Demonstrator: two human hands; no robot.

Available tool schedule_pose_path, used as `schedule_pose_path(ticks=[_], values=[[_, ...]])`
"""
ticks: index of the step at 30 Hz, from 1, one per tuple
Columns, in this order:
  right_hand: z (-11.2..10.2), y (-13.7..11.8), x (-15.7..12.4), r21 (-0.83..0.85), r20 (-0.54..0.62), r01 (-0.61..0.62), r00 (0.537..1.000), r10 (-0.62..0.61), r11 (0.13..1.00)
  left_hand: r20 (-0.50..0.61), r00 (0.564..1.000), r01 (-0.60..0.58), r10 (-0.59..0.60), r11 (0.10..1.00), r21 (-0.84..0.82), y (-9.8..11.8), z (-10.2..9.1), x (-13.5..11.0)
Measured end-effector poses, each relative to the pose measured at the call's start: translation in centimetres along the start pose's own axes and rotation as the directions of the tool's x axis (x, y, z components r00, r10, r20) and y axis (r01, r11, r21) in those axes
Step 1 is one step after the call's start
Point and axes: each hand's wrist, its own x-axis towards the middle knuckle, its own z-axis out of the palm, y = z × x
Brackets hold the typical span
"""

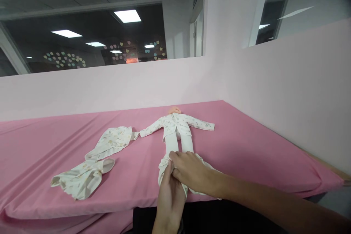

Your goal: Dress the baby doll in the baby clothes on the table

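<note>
A baby doll (187,143) lies on its back, head away from me, in a white patterned jacket (175,124) with both sleeves spread wide. White patterned pants (162,170) are bunched around its lower legs near the table's front edge. My left hand (171,190) is closed at the pants on the doll's left-side leg in view, thumb pointing up. Across it comes my right hand (189,166), its fingers pinching the same bunched cloth. The doll's feet are hidden by the cloth and my hands.
A pink sheet (131,175) covers the table. To the left lie a crumpled patterned baby top (113,140) and another small patterned garment (82,179). Behind and to the right stand pale walls (109,91) with windows.
</note>
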Motion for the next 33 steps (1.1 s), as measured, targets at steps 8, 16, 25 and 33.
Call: schedule_pose_path(ticks=[8,16,25,33], values=[[1.0,3.7,1.5,0.235,-0.09,-0.037,0.994,0.06,0.971,-0.063,0.998,0.039,-0.029,0.986,0.161,0.2,-1.6,-0.1],[1.1,6.0,2.3,0.35,-0.122,-0.066,0.986,0.115,0.934,-0.057,0.993,-0.062,0.102,0.875,0.48,0.8,-4.8,0.4],[2.4,6.7,2.9,0.617,-0.064,-0.059,0.99,0.124,0.785,0.012,0.857,-0.155,0.515,0.235,0.959,1.3,-5.3,2.6],[3.0,7.6,3.4,0.42,-0.106,0.017,0.994,0.03,0.907,0.312,0.883,-0.287,0.352,-0.123,0.95,4.3,-6.1,4.9]])
